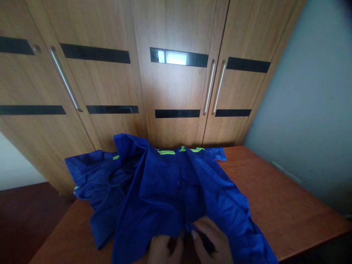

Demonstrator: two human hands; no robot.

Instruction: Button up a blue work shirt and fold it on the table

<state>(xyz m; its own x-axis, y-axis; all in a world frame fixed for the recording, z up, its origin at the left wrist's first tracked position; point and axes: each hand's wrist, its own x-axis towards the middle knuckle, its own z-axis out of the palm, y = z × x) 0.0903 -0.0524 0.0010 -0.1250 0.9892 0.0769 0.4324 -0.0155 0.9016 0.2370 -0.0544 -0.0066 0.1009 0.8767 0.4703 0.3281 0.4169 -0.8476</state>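
Head view, pinching blue shirt (165, 183) with right hand (213, 240) near desk's (275, 205) front edge, left hand (165, 249) beside, its grip unclear

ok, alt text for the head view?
A right hand pinches the front of a blue garment with lime-green trim, left hand close beside. The garment is spread on a reddish-brown table; wooden wardrobe doors with metal handles stand behind.

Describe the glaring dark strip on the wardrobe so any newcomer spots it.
Behind the reddish-brown table stands a wooden wardrobe with dark strips. Look just left of the paired handles, in the upper row. The strip there alone carries a bright white reflection.
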